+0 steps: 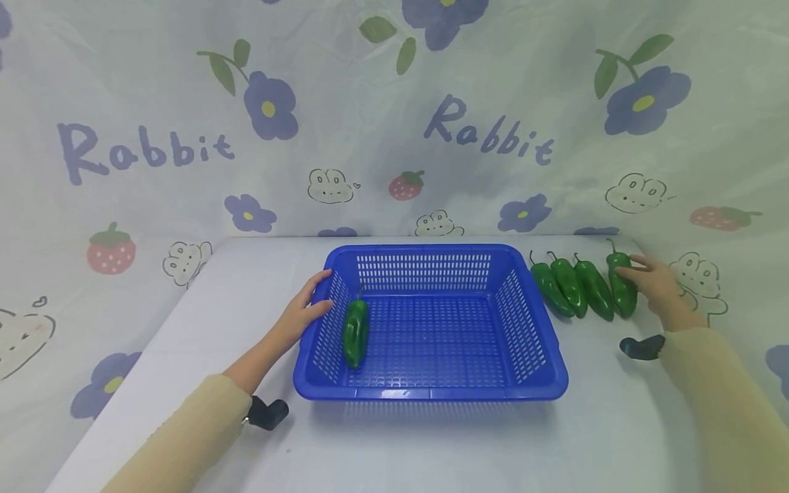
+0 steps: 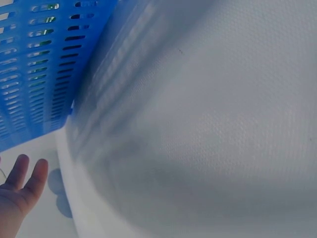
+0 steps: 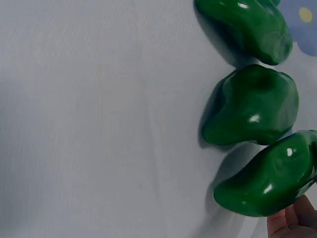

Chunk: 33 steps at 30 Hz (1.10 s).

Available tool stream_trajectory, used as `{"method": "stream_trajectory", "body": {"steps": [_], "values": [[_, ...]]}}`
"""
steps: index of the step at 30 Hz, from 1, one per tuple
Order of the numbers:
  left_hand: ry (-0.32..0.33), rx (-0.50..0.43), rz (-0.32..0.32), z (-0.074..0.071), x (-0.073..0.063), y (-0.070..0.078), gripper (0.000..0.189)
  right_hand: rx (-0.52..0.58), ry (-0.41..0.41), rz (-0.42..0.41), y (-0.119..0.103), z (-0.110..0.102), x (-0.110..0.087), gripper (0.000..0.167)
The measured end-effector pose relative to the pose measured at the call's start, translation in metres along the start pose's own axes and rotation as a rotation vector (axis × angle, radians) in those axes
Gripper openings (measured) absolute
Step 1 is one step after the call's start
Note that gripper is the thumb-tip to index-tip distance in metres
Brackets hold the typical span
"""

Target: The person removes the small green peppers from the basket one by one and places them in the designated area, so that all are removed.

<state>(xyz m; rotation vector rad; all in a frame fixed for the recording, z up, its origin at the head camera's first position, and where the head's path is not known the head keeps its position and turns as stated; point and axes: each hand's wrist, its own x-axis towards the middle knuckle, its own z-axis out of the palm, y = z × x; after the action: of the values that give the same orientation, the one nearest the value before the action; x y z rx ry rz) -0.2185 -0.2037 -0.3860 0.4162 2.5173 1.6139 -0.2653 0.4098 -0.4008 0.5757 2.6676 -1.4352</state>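
Observation:
A blue plastic basket (image 1: 431, 392) with slotted walls stands mid-table in the head view. One long green pepper (image 1: 355, 333) lies inside, along its left wall. My left hand (image 1: 305, 308) rests at the basket's left rim with its fingers spread. Part of that hand (image 2: 22, 196) shows below the slotted wall in the left wrist view. At the far right, my right hand (image 1: 656, 284) grips the rightmost green pepper (image 1: 624, 294) between thumb and fingers. In the right wrist view, its fingertips (image 3: 290, 218) meet this pepper's side.
Several more green peppers (image 1: 570, 286) lie in a row between the basket and the right hand, stems pointing away. The white table (image 1: 419, 452) backs onto a hanging cloth (image 1: 370, 123) printed with flowers, rabbits and strawberries. Dark straps (image 1: 268, 413) sit at both wrists.

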Motion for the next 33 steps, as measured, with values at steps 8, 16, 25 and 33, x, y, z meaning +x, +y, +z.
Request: {"method": "stream_trajectory", "body": {"steps": [8, 16, 25, 33], "values": [[-0.002, -0.019, 0.011, 0.0, 0.001, -0.002, 0.06, -0.026, 0.041, -0.031, 0.004, 0.01, 0.011, 0.078], [-0.004, -0.017, 0.014, 0.0, 0.001, -0.003, 0.06, -0.097, 0.035, -0.043, 0.002, 0.016, 0.011, 0.068], [-0.009, -0.017, 0.016, 0.0, 0.0, -0.002, 0.059, -0.136, 0.001, -0.045, 0.011, 0.018, 0.017, 0.073], [-0.005, -0.013, 0.006, 0.001, 0.0, -0.001, 0.06, -0.123, -0.007, -0.029, 0.007, 0.021, 0.015, 0.073]]}}
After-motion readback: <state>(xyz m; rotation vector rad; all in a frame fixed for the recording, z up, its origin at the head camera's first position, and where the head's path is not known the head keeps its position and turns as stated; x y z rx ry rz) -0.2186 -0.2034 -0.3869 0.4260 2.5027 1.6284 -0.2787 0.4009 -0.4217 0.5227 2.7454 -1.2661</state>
